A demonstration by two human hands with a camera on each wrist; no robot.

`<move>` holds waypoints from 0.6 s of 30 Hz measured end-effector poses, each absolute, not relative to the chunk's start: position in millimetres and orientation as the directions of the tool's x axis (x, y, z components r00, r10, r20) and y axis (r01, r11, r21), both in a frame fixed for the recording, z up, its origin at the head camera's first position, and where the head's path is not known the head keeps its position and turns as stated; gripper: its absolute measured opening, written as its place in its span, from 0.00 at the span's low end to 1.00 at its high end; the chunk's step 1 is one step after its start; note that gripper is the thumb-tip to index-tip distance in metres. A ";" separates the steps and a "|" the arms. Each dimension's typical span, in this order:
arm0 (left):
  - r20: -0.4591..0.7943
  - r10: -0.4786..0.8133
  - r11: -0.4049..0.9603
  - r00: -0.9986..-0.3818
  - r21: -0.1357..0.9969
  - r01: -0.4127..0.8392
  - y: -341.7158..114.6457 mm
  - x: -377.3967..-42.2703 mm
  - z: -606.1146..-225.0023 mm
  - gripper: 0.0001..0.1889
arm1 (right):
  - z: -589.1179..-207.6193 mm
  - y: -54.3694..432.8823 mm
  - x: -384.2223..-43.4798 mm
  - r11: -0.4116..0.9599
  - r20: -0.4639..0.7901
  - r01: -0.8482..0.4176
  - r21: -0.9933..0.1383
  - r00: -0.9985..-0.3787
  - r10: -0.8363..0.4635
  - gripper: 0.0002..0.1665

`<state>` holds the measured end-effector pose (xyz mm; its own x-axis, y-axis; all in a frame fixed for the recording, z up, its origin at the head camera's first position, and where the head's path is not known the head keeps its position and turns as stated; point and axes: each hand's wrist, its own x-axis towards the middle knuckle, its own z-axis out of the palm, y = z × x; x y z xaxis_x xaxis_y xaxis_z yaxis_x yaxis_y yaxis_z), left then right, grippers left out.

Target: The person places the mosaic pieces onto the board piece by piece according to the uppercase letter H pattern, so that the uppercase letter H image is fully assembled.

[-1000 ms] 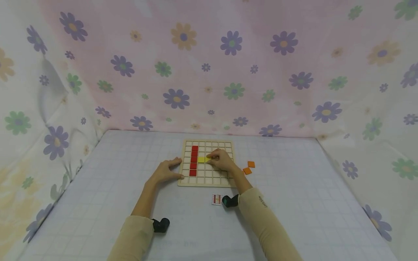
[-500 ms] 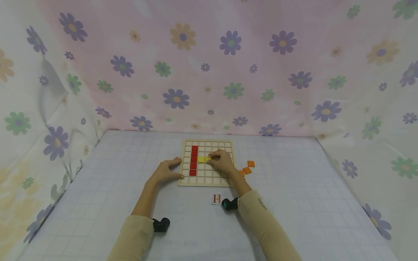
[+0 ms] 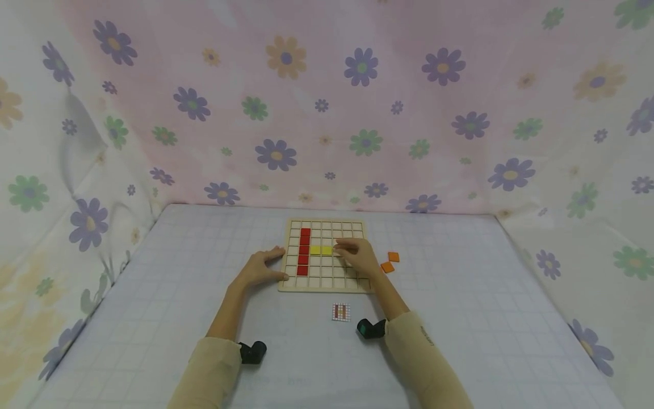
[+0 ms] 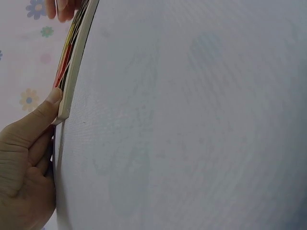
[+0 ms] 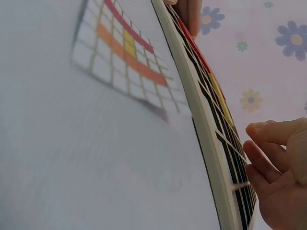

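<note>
A wooden grid board (image 3: 327,288) lies on the table in the head view. Several red tiles (image 3: 304,250) form a column on its left side, and two yellow tiles (image 3: 321,250) run rightward from that column. My left hand (image 3: 258,268) rests at the board's left edge, thumb at the near corner; the left wrist view shows the thumb (image 4: 55,96) against the frame. Just right of the yellow tiles, my right hand (image 3: 359,257) hovers over the board. Its fingers (image 5: 261,160) are loosely bent, with nothing between them in the right wrist view.
Two orange tiles (image 3: 390,262) lie on the table to the right of the board. A small pattern card (image 3: 340,312) with a coloured grid lies in front of it. A flowered curtain (image 3: 327,113) hangs behind the table.
My right hand has let go of the second yellow tile and drawn back a little to the right, leaving both yellow tiles fully in sight. The left hand stays put.
</note>
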<state>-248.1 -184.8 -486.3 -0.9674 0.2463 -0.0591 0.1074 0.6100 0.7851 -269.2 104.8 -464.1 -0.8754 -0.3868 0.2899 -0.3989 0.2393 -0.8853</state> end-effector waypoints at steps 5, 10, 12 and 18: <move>-0.065 0.244 0.616 -0.967 0.781 0.103 -184.6 -248.1 -485.3 0.40 | -481.7 132.0 -270.7 0.284 0.276 -0.355 -0.891 -0.919 -0.283 0.17; -0.059 0.247 0.615 -0.967 0.781 0.109 -184.5 -247.9 -484.6 0.41 | -482.0 168.2 -264.8 0.466 0.320 -0.341 -0.817 -0.939 -0.127 0.16; -0.056 0.250 0.615 -0.967 0.780 0.114 -184.3 -248.0 -484.8 0.40 | -479.9 181.9 -262.0 0.537 0.306 -0.290 -0.792 -0.950 -0.062 0.17; -0.055 0.256 0.618 -0.965 0.777 0.120 -184.3 -247.9 -485.7 0.40 | -475.3 210.0 -255.7 0.691 0.134 -0.051 -0.721 -0.989 0.068 0.26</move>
